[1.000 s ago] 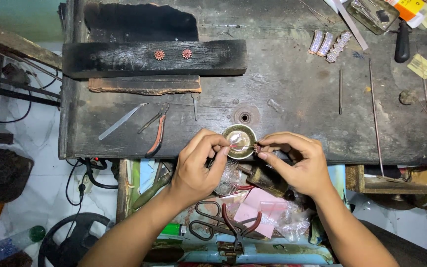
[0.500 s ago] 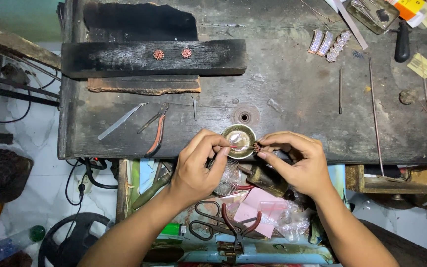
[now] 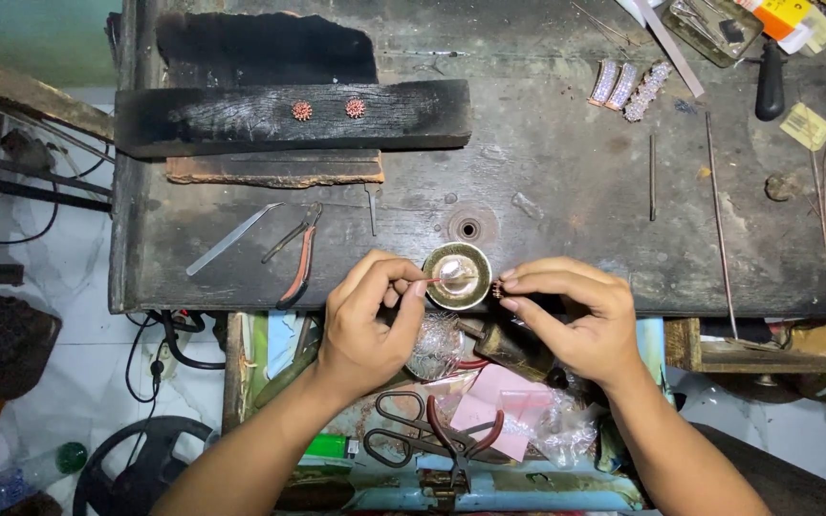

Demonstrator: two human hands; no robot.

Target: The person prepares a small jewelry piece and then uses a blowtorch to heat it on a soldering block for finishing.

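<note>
My left hand (image 3: 367, 320) pinches a thin pointed tool (image 3: 439, 280) whose tip reaches into a small round brass dish (image 3: 458, 275) at the near edge of the dark workbench (image 3: 547, 220). Just right of the dish, my right hand (image 3: 580, 320) grips a tiny reddish round ornament (image 3: 497, 290) between thumb and forefinger. Two similar red round ornaments (image 3: 328, 109) rest on a charred wooden block (image 3: 289, 117) at the back left.
Tweezers (image 3: 231, 239) and red-handled pliers (image 3: 296, 260) lie left of the dish. Long metal rods (image 3: 717, 205) and beaded strips (image 3: 626, 86) lie at the right. Below the bench, an open drawer holds scissors (image 3: 403, 441), pink paper (image 3: 494, 409) and plastic bags.
</note>
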